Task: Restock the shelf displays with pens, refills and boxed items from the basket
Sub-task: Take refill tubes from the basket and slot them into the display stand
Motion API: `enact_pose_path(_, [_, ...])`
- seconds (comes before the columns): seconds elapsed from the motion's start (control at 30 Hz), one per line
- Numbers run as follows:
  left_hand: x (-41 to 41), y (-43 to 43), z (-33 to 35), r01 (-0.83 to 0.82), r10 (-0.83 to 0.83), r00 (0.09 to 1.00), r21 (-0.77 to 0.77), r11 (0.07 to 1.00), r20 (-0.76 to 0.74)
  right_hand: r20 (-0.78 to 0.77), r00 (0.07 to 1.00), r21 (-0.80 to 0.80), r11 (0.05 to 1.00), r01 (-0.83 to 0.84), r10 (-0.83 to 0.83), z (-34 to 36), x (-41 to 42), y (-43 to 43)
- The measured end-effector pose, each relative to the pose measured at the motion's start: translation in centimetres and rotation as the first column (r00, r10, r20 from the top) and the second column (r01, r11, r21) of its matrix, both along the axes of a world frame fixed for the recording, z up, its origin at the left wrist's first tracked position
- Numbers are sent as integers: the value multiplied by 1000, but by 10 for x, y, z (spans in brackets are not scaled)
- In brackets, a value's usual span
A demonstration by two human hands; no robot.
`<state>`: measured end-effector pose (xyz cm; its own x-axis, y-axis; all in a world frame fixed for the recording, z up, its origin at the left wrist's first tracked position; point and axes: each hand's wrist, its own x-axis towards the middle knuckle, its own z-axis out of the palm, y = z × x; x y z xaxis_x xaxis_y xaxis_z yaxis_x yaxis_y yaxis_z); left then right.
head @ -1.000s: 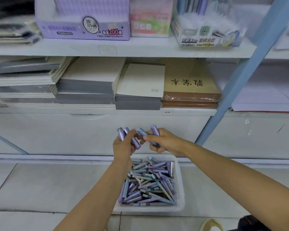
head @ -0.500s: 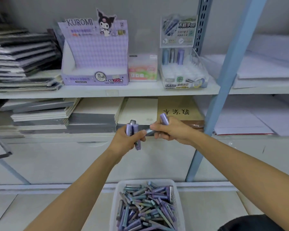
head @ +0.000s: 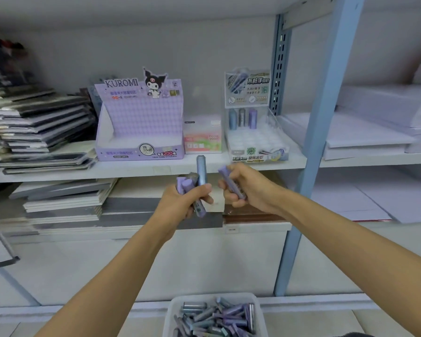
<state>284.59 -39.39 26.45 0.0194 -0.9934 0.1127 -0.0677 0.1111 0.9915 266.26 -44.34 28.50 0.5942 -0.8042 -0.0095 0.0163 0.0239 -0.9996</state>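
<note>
1. At frame centre, the left hand [head: 180, 203] is gripping a bundle of refill tubes [head: 201, 170], fingers curled around them.
2. Beside it, the right hand [head: 249, 188] is clutching one purple tube [head: 229, 180].
3. The basket [head: 171, 312] is sitting at bottom centre, holding more.

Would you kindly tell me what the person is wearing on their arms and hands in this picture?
Nothing that shows: the left hand and right hand are ungloved, with no ring visible, and both forearms are bare to the frame's edge, with no sleeve, watch or bracelet.
</note>
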Motion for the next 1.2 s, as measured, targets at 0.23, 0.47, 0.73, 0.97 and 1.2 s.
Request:
enact_pose_path(0.23, [-14, -11, 36, -159, 161, 987, -206, 966, -6, -127, 991, -168, 986, 20, -42, 22, -16, 5])
enact_pose_path(0.47, [-23, -15, 54, -177, 194, 981, -307, 935, 24, 17, 995, -250, 964, 95, -94, 46, -23, 14])
enact_pose_path(0.73, [-27, -35, 77, -169, 148, 962, -72, 983, -231, 392, 906, -363, 878, 313, -161, 60, -33, 0])
enact_pose_path(0.97, [-23, -58, 90, -11, 3, 985, -46, 999, -171, 395, 847, -477, 708, 520, -356, 94, -44, -35])
enact_pose_path(1.2, [-12, -79, 97, 5, -4, 998, 4, 1000, -57, 143, 760, -679, 496, 541, -634, 114, -53, -104])
